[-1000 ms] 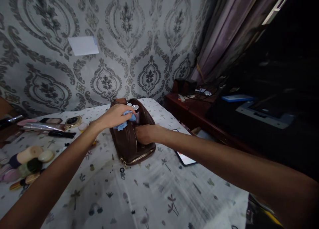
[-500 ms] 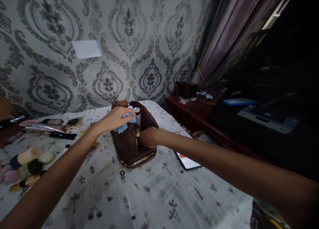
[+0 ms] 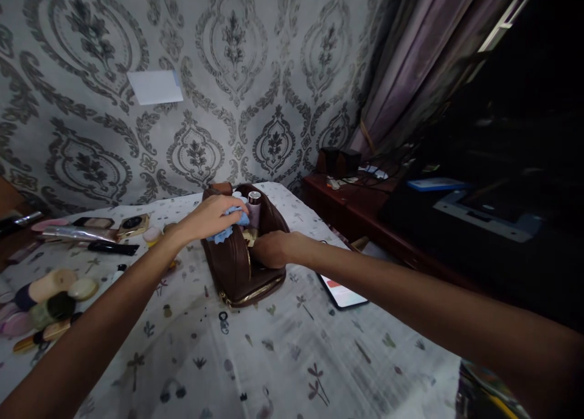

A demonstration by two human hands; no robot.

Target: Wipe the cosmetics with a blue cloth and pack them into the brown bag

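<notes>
Two hands (image 3: 214, 217) (image 3: 269, 249), one bag (image 3: 237, 267), one cloth (image 3: 227, 227)

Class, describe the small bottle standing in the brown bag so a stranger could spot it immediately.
Find the brown bag on the patterned bedsheet. Between the left hand holding a blue cloth and the right hand stands the bottle, upright, alone silver-capped.

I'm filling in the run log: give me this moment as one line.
left hand: holds blue cloth at open brown bag | right hand: grips bag's side | bottle: upright inside | phone: beside bag
</notes>
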